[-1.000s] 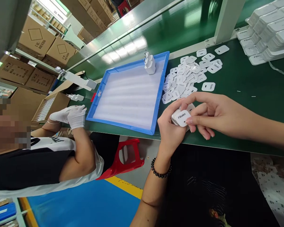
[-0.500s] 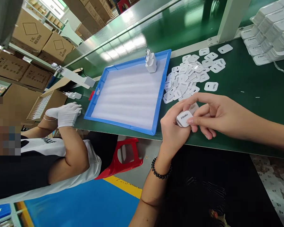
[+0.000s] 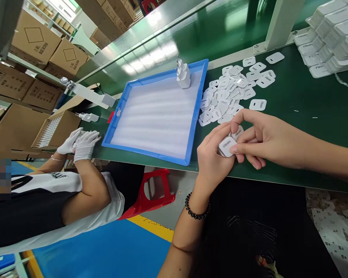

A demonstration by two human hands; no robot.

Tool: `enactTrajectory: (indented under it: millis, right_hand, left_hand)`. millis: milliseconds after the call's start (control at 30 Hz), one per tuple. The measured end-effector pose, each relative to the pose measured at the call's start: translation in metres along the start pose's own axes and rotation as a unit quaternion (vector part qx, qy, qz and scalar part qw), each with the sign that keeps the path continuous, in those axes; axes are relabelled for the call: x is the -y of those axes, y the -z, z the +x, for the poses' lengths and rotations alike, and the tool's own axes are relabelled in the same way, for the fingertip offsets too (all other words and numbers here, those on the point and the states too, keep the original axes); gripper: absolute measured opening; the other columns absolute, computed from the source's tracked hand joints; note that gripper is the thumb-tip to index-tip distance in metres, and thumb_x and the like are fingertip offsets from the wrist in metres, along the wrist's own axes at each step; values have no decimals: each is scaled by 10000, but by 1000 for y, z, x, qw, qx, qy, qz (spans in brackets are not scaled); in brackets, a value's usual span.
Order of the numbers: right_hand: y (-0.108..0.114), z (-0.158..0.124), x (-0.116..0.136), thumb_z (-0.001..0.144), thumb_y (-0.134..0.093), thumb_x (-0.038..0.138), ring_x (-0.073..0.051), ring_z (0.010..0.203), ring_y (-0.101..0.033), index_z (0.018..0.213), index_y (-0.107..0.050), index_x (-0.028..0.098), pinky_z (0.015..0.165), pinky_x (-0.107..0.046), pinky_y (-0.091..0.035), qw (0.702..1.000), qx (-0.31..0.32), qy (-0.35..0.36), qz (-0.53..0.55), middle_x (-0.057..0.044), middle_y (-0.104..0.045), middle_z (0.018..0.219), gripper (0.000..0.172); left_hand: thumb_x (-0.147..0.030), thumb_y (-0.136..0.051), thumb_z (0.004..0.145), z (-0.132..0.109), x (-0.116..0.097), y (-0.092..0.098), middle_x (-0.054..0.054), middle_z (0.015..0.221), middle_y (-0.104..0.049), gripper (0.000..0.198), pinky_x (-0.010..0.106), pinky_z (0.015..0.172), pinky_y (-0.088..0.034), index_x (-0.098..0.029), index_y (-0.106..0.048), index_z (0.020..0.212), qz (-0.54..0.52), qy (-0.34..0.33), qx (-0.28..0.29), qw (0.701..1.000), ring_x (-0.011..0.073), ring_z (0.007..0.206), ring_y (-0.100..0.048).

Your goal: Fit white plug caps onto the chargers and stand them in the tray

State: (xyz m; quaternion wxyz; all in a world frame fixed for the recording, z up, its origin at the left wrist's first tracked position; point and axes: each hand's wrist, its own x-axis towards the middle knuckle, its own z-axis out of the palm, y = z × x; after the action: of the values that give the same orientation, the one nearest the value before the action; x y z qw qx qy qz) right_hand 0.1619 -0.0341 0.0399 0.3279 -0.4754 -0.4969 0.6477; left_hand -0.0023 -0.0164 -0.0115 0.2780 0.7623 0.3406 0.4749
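My left hand (image 3: pixel 213 160) is closed around a white charger (image 3: pixel 226 146), its rounded square face marked "Fibaks" turned up. Behind that face, a second white plate (image 3: pixel 237 133) with the same lettering shows between the fingers of my right hand (image 3: pixel 259 139). My right thumb presses at the charger's edge while the index finger arches over the plate. How far the plate and charger touch is hidden by the fingers. Just beyond my hands lies a loose heap of white printed plates (image 3: pixel 224 94), with a single plate (image 3: pixel 258 104) apart from it.
A blue-rimmed tray (image 3: pixel 145 154) with a white foam lining holds white plug chargers (image 3: pixel 183 75) at its far right corner. Stacked clear plastic trays (image 3: pixel 333 42) stand at the right. At left, a co-worker's white-gloved hands (image 3: pixel 85 144) rest near a carton (image 3: pixel 66 129) and another charger (image 3: pixel 88 117).
The lettered plate between my right fingers shows more clearly, and the charger has tilted slightly. The co-worker's gloved hands have shifted, and both now show more. My view has moved a little.
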Motion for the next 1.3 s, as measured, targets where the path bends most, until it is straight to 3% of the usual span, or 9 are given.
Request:
enactTrajectory:
  millis: [333, 467, 600, 667, 733, 833, 933, 1100, 1300]
  right_hand:
    - [-1, 1, 0, 786, -742, 240, -151, 350, -481, 928, -388, 270, 386, -317, -300, 998, -39, -30, -38, 76, -576, 501, 383]
    - [3, 1, -2, 742, -820, 356, -136, 388, -392, 942, -425, 274, 443, -322, -266, 991, -79, 9, -105, 123, -385, 438, 450]
    - [8, 0, -2, 746, -819, 397, -138, 460, -368, 1040, -491, 281, 502, -320, -286, 983, -112, 60, -133, 111, -317, 515, 456]
    - [11, 2, -3, 725, -838, 400, -159, 555, -454, 1107, -532, 283, 564, -328, -372, 979, -135, 95, -118, 82, -391, 602, 503]
    - [12, 4, -5, 721, -847, 418, -210, 782, -605, 1163, -572, 274, 691, -347, -485, 983, -136, 101, -76, 22, -567, 794, 540]
    - [9, 7, -6, 805, -790, 434, -280, 1128, -645, 1231, -597, 246, 902, -387, -550, 995, -79, 59, 17, -60, -679, 1150, 504]
    - [5, 8, -6, 878, -723, 419, -280, 1162, -655, 1233, -614, 230, 957, -398, -554, 996, -29, 44, 66, -61, -704, 1184, 417]
    - [3, 7, -8, 854, -763, 454, -294, 1224, -620, 1195, -654, 259, 1016, -385, -529, 996, -15, 87, 17, -36, -707, 1224, 408]
    - [2, 5, -11, 915, -690, 492, -294, 1210, -603, 1290, -618, 271, 1069, -403, -479, 994, -35, 101, -31, -46, -673, 1263, 442]
  left_hand:
    - [-180, -709, 882, 0, 1, 0, 83, 1221, -760, 274, 370, 957, -625, -199, -713, 1155, 15, -8, 24, 1000, 230, 1135, -733]
    - [-200, -707, 894, 1, 1, 2, 79, 1239, -759, 287, 388, 999, -616, -201, -714, 1182, -4, 4, 25, 1000, 236, 1176, -722]
    - [-255, -734, 895, 1, 2, 1, 90, 1241, -760, 306, 385, 1014, -612, -194, -715, 1194, -46, 0, 7, 999, 239, 1192, -718]
    - [-258, -727, 908, 1, 2, 1, 91, 1250, -756, 301, 390, 1034, -603, -200, -714, 1203, -57, -9, 1, 998, 238, 1204, -713]
    - [-247, -720, 917, 1, 1, 0, 82, 1268, -749, 312, 411, 1056, -593, -220, -706, 1227, -49, -25, -1, 998, 244, 1223, -703]
    - [-220, -708, 925, -1, 0, 0, 67, 1314, -728, 396, 436, 1077, -584, -255, -660, 1316, -25, -42, -2, 999, 250, 1252, -688]
    - [-201, -689, 936, -2, -1, -1, 70, 1358, -705, 531, 426, 1074, -590, -274, -558, 1445, -20, -51, 1, 999, 246, 1251, -689]
    - [-195, -657, 947, -4, 0, 0, 64, 1350, -707, 683, 426, 1102, -579, -317, -400, 1567, -4, -69, 14, 997, 256, 1258, -683]
    - [-228, -691, 927, -6, -2, 2, 24, 1318, -724, 679, 422, 1052, -615, -341, -435, 1545, 8, -28, 2, 1000, 266, 1210, -706]
